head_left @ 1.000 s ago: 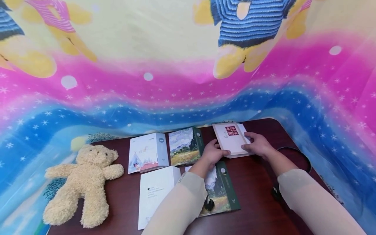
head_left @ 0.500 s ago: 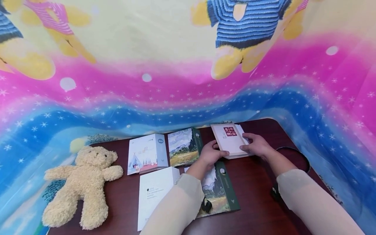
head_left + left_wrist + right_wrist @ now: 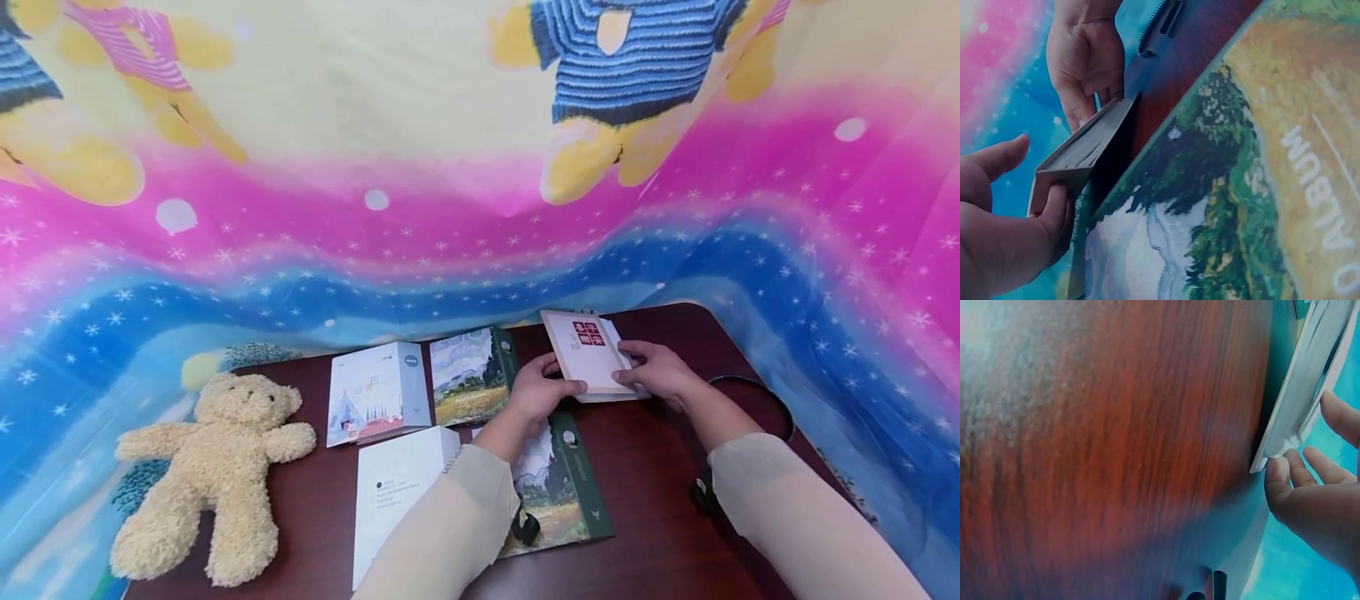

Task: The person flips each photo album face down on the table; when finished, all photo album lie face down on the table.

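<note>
A white photo album (image 3: 588,364) with a red square of characters on its cover is at the table's back right. My left hand (image 3: 537,392) grips its left side, thumb on the cover; in the left wrist view the fingers (image 3: 1055,209) lie against the spine. At the opposite side my right hand (image 3: 660,372) holds the album, its thumb at the cover's edge. The right wrist view shows curled fingertips (image 3: 1277,470) at the lower edge of the pages and cover. The left wrist view shows the album's page edges (image 3: 1088,140) tilted above the tabletop.
Two albums with landscape covers (image 3: 472,375) (image 3: 551,492), a white one with a tent picture (image 3: 367,400) and a plain white one (image 3: 401,500) lie left of my hands. A teddy bear (image 3: 225,467) lies far left. A black strap (image 3: 772,400) lies right.
The far edge of the white photo album has risen slightly, and its cover tilts a little more. Both hands keep their places on it.
</note>
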A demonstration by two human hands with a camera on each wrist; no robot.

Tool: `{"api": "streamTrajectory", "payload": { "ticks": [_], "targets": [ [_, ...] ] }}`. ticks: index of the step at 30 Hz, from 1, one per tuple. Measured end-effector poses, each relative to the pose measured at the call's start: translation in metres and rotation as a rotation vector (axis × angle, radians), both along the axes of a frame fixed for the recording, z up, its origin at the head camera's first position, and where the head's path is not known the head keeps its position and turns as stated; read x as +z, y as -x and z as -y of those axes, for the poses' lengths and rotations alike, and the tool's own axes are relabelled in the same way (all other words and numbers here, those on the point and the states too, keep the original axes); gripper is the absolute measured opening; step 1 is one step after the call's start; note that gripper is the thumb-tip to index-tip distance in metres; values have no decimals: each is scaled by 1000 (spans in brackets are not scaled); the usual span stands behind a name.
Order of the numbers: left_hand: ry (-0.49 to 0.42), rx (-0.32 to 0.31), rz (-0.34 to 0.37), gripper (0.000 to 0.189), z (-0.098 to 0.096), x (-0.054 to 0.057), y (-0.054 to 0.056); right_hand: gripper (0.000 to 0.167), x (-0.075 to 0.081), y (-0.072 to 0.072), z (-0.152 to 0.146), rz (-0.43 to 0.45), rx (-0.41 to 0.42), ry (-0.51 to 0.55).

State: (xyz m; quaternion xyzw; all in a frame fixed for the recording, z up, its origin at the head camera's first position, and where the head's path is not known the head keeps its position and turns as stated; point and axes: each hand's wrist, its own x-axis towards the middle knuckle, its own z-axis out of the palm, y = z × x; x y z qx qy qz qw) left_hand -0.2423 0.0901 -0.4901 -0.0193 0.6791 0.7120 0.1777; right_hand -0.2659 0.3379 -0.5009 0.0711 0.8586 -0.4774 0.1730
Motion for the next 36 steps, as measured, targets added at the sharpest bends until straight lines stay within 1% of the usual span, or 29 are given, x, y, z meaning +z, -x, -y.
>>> {"api": "streamTrajectory", "payload": {
  "ticks": [5,9,15,21,26,31,36],
  "targets": [
    [-30,-1,-49,75,1,5,0,83,2,-1,1,16,-8,27],
    [-38,-5,-68,75,2,9,0,84,3,-1,1,31,-8,50],
    [-70,-26,-60,77,4,14,0,85,2,0,0,42,6,130],
    [-72,-28,-51,77,5,18,0,81,1,0,0,32,36,156],
    [-73,-33,-70,77,6,23,-2,76,2,-2,2,36,49,187],
    [-56,-42,-102,78,6,29,-4,73,4,-3,5,45,66,221],
    [6,-30,-110,78,7,35,-7,71,4,-4,6,61,84,274]
  ]
}}
